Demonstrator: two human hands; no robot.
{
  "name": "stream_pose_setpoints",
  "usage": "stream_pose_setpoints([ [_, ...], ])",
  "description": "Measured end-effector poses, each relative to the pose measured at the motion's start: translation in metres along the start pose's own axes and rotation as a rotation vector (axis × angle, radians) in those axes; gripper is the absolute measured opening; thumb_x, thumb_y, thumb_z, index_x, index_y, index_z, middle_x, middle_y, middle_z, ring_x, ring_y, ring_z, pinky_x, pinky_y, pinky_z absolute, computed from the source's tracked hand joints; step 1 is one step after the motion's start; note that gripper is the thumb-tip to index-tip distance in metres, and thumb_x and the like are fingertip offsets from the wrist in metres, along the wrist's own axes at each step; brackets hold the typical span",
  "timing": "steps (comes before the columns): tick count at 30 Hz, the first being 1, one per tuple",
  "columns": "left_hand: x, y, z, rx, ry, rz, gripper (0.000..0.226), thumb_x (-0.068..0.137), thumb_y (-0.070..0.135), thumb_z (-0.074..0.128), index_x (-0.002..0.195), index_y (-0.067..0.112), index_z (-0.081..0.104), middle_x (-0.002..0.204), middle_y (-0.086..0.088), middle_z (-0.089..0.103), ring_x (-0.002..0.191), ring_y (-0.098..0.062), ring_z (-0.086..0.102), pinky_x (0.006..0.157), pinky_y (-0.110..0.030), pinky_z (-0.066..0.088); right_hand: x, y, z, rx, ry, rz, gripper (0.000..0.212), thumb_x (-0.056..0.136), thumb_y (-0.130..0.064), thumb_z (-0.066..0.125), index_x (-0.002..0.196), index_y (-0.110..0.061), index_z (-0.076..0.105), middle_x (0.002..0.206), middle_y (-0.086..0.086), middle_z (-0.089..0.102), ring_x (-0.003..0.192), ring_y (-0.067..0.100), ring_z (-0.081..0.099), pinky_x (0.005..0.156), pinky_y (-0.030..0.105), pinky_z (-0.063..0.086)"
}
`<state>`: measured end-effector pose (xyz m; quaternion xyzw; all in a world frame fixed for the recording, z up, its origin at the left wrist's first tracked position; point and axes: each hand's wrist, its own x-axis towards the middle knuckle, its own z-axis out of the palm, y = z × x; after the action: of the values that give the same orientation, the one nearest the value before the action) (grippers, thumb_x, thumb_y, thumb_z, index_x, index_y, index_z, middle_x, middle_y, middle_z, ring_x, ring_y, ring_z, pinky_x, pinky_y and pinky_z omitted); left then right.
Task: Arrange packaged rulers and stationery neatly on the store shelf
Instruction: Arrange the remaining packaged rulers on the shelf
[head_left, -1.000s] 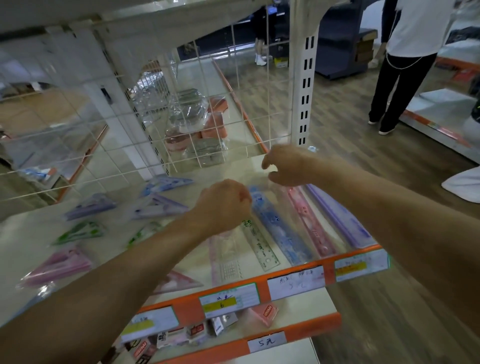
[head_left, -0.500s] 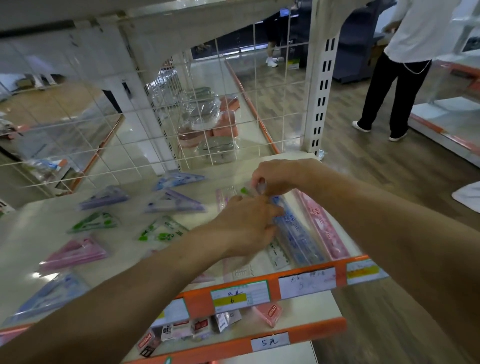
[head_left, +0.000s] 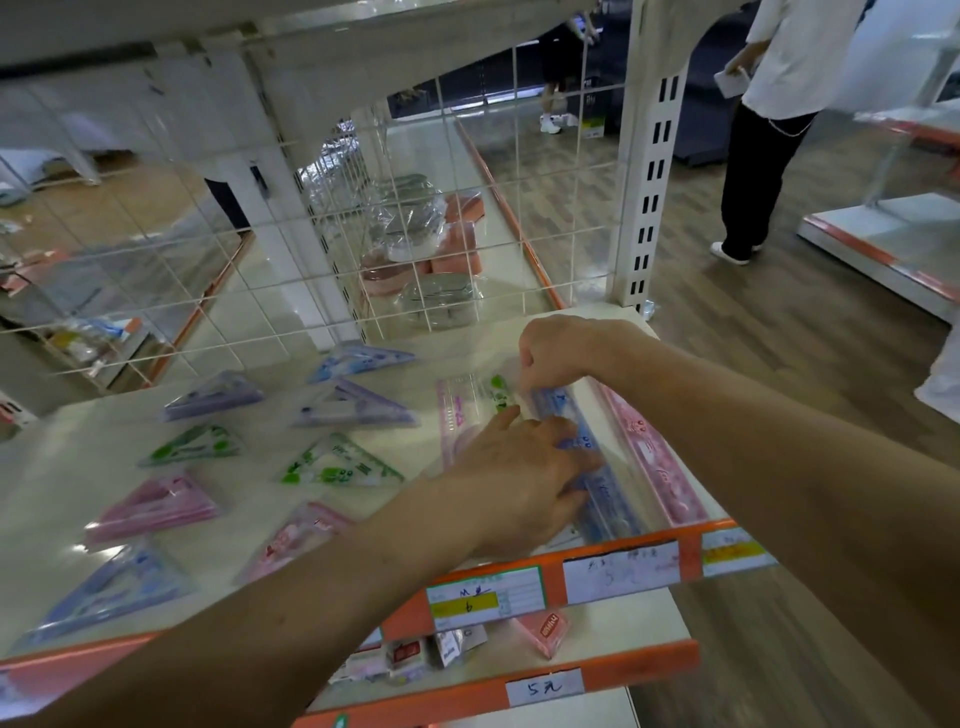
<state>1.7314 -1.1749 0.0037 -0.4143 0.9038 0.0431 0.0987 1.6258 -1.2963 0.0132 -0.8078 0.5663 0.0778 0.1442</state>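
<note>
Soft, fairly dim indoor light from overhead, with a cool cast. Pale glare lies on the glossy shelf (head_left: 67, 467) at lower left. Shadows are faint. Wide-angle distortion bends the post (head_left: 652, 171) at upper right. Slight motion blur smears fine print throughout.

On the shelf (head_left: 67, 467), the triangle packs (head_left: 343, 462) lie spread over the left and middle, and the ruler packs (head_left: 649, 457) lie side by side on the right, running front to back. The left hand (head_left: 519, 478) rests flat on the ruler packs near the front edge, while the right hand (head_left: 556, 353) pinches their far end. A wire grid (head_left: 311, 249) stands behind the shelf, and small packs (head_left: 415, 654) lie on the lower shelf (head_left: 623, 618) beneath.
</note>
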Motion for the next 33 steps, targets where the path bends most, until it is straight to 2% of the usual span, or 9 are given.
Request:
stream_pose_setpoints([
  [5, -0.003, 0.001, -0.002, -0.075, 0.025, 0.004, 0.046, 0.1, 0.037, 0.034, 0.145, 0.029, 0.035, 0.156, -0.001, 0.021, 0.141, -0.018, 0.023, 0.117, -0.039, 0.009, -0.002, 0.0, -0.008, -0.002, -0.004, 0.02, 0.017, 0.082, -0.026, 0.063, 0.079, -0.009, 0.062, 0.074, 0.004, 0.06, 0.07, 0.019, 0.059, 0.066, 0.031, 0.05],
  [10, 0.006, -0.008, -0.016, -0.877, 0.459, -0.446, 0.051, 0.091, 0.032, 0.059, 0.137, 0.018, 0.042, 0.133, 0.003, 0.048, 0.116, -0.011, 0.049, 0.083, -0.014, 0.04, -0.024, 0.002, -0.043, 0.101, 0.077, 0.005, 0.021, 0.086, -0.025, 0.067, 0.083, -0.006, 0.057, 0.073, 0.004, 0.057, 0.058, 0.014, 0.054, 0.045, 0.019, 0.038],
  [14, 0.016, 0.002, -0.026, -1.529, 0.218, -0.504, 0.05, 0.086, 0.018, 0.067, 0.132, 0.012, 0.046, 0.114, -0.007, 0.066, 0.103, -0.021, 0.062, 0.088, -0.033, 0.051, -0.062, -0.003, -0.073, 0.175, 0.194, -0.054, 0.029, 0.085, -0.026, 0.068, 0.103, -0.003, 0.065, 0.097, 0.01, 0.068, 0.068, 0.015, 0.058, 0.049, 0.02, 0.042],
  [16, 0.017, 0.016, -0.029, -1.532, 0.237, -0.46, 0.02, 0.092, 0.008, 0.057, 0.11, 0.014, 0.056, 0.105, -0.011, 0.069, 0.096, -0.024, 0.066, 0.087, -0.036, 0.053, -0.085, -0.006, -0.084, 0.199, 0.225, -0.12, 0.024, 0.086, -0.023, 0.067, 0.107, -0.012, 0.064, 0.093, -0.007, 0.063, 0.063, 0.005, 0.054, 0.045, 0.014, 0.042],
  [17, 0.018, 0.021, -0.033, -1.524, 0.28, -0.433, 0.014, 0.094, 0.005, 0.05, 0.101, 0.016, 0.057, 0.098, -0.01, 0.07, 0.092, -0.024, 0.067, 0.084, -0.036, 0.054, -0.096, -0.01, -0.089, 0.227, 0.237, -0.131, 0.035, 0.087, -0.021, 0.066, 0.12, -0.012, 0.058, 0.091, -0.015, 0.057, 0.062, 0.0, 0.051, 0.042, 0.009, 0.039],
  [19, 0.018, 0.022, -0.044, -1.497, 0.415, -0.372, 0.021, 0.096, 0.002, 0.042, 0.095, 0.018, 0.054, 0.085, -0.005, 0.068, 0.087, -0.021, 0.068, 0.085, -0.037, 0.053, -0.113, -0.013, -0.103, 0.278, 0.317, -0.187, 0.024, 0.088, -0.02, 0.065, 0.11, -0.011, 0.062, 0.091, -0.016, 0.054, 0.064, -0.004, 0.05, 0.043, 0.004, 0.036],
  [24, 0.028, 0.005, -0.05, -1.242, 0.645, -0.314, 0.015, 0.095, 0.006, 0.045, 0.099, 0.017, 0.054, 0.091, 0.0, 0.068, 0.095, -0.024, 0.065, 0.087, -0.039, 0.05, -0.128, -0.013, -0.111, 0.357, 0.529, -0.263, 0.023, 0.088, -0.012, 0.061, 0.11, -0.017, 0.061, 0.091, -0.013, 0.055, 0.084, 0.001, 0.054, 0.064, 0.008, 0.039],
  [30, 0.041, 0.009, -0.03, -1.322, 0.655, -0.397, 0.022, 0.087, 0.011, 0.061, 0.109, 0.009, 0.057, 0.097, -0.007, 0.069, 0.091, -0.022, 0.066, 0.081, -0.034, 0.051, -0.12, -0.003, -0.082, 0.309, 0.493, -0.245, 0.027, 0.091, -0.006, 0.053, 0.111, -0.019, 0.066, 0.101, -0.009, 0.059, 0.088, -0.001, 0.05, 0.065, 0.0, 0.032],
  [33, 0.046, 0.017, -0.035, -1.387, 0.725, -0.352, 0.014, 0.091, 0.009, 0.054, 0.104, 0.011, 0.056, 0.083, -0.003, 0.067, 0.079, -0.011, 0.065, 0.074, -0.022, 0.049, -0.123, -0.004, -0.083, 0.312, 0.552, -0.264, 0.028, 0.093, -0.009, 0.05, 0.114, -0.019, 0.065, 0.113, -0.004, 0.063, 0.096, 0.005, 0.053, 0.076, 0.011, 0.039],
])
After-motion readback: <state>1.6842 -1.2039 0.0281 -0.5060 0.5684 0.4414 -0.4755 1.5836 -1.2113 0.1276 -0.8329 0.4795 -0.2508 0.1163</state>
